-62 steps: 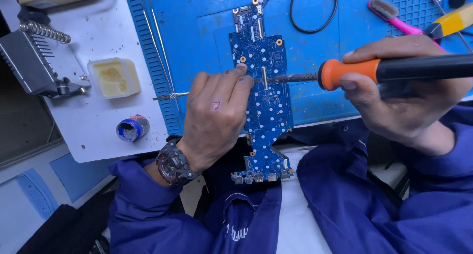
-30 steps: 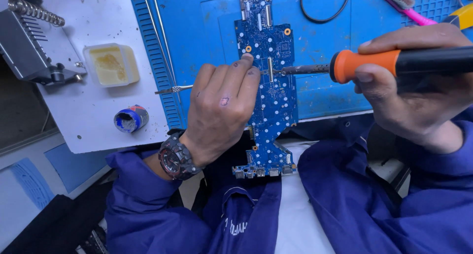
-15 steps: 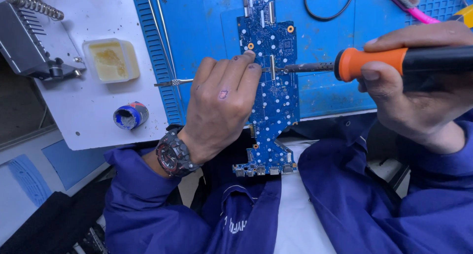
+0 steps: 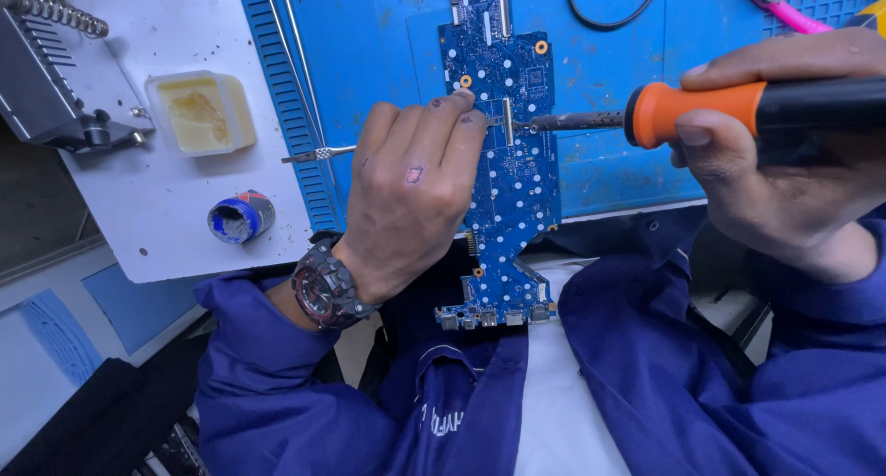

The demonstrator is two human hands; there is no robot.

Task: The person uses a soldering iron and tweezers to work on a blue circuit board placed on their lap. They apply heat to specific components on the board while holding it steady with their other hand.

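This is an electronics repair workbench. A blue silicone work mat [image 4: 628, 89] fills the upper centre under a bare circuit board [image 4: 508, 190]; a soldering iron [image 4: 701, 114] crosses from the right, with a flux tub [image 4: 201, 113] and iron stand [image 4: 51, 70] at upper left.

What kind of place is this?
Probably an electronics repair bench: a long blue circuit board on a blue work mat, an orange-and-black soldering iron, and a yellowish tub of flux paste.

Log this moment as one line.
left hand: tweezers on circuit board | right hand: soldering iron, tip at board
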